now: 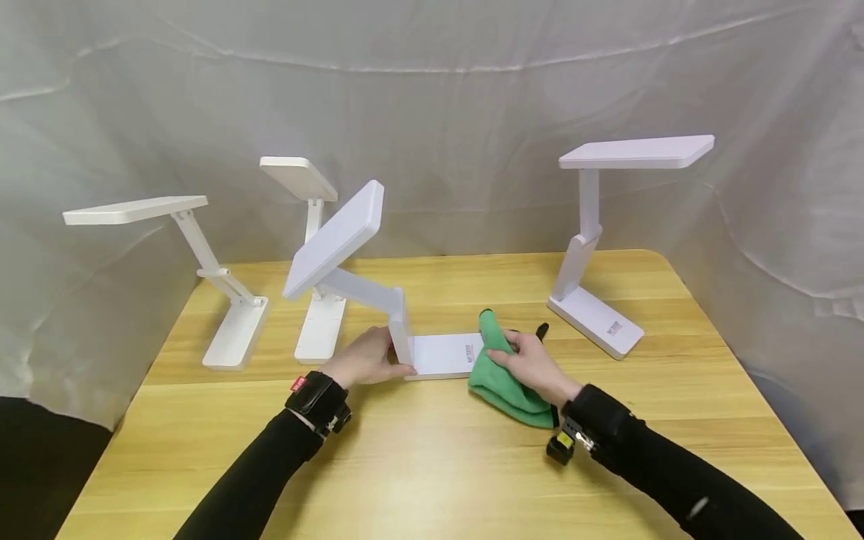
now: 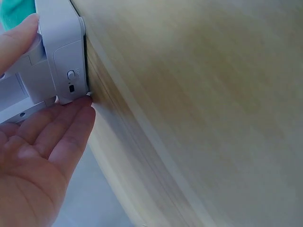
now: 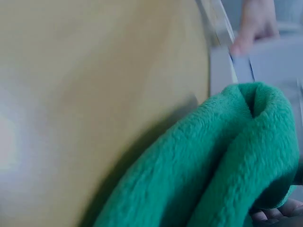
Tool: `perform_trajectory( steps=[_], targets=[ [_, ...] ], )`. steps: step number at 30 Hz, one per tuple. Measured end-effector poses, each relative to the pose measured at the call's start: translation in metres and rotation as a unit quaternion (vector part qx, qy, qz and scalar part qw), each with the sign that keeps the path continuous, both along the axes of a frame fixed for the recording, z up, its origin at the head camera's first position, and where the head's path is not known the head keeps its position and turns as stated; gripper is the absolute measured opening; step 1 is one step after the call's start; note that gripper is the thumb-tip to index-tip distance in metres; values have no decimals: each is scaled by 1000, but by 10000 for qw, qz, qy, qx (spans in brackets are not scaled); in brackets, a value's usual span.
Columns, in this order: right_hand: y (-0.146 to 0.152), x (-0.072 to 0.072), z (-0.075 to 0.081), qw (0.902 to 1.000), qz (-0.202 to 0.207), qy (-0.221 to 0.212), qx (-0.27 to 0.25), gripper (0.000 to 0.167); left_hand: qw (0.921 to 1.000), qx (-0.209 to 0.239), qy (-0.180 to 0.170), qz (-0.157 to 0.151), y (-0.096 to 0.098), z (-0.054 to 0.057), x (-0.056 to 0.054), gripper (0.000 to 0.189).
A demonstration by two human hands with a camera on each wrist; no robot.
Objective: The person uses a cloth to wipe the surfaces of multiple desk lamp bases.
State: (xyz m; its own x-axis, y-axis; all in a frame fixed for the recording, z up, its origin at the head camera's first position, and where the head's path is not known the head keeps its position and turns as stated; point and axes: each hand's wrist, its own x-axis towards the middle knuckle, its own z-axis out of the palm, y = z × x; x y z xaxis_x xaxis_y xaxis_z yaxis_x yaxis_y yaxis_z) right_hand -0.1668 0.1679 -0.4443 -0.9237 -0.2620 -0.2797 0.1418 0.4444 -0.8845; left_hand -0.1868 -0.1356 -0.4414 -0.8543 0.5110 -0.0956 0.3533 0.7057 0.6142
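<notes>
A white folding desk lamp (image 1: pixel 442 355) stands mid-table, its arm bent to the left and its head panel tilted. My left hand (image 1: pixel 367 358) grips the hinge end of its base, thumb on the near side. In the left wrist view, the fingers of that hand (image 2: pixel 61 127) lie along the base's end, beside a small switch and a port. A folded, fluffy green cloth (image 1: pixel 506 382) is bunched in my right hand (image 1: pixel 533 366) and overlaps the right end of the base. In the right wrist view, the green cloth (image 3: pixel 213 151) hides most of my right hand.
Two more white lamps, a left one (image 1: pixel 236 334) and one behind (image 1: pixel 320 330), stand on the wooden table (image 1: pixel 432 465). Another lamp (image 1: pixel 594 319) stands at the back right, its head raised high. A pale curtain (image 1: pixel 445 135) hangs behind the table.
</notes>
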Motion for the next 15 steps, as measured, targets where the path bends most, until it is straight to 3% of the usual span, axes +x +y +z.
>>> perform_trajectory(
  steps=[4, 11, 15],
  targets=[
    [-5, -6, -3, 9997, -210, -86, 85, 56, 10000, 12, 4, 14, -1, -3, 1, 41],
    [-4, 28, -2, 9992, -362, -119, -145, 53, 10000, 2, -23, -78, -4, -5, 2, 41],
    [-3, 20, 2, 9991, -357, -164, -180, 53, 9999, 39, 45, -145, -3, -2, 0, 42]
  ],
)
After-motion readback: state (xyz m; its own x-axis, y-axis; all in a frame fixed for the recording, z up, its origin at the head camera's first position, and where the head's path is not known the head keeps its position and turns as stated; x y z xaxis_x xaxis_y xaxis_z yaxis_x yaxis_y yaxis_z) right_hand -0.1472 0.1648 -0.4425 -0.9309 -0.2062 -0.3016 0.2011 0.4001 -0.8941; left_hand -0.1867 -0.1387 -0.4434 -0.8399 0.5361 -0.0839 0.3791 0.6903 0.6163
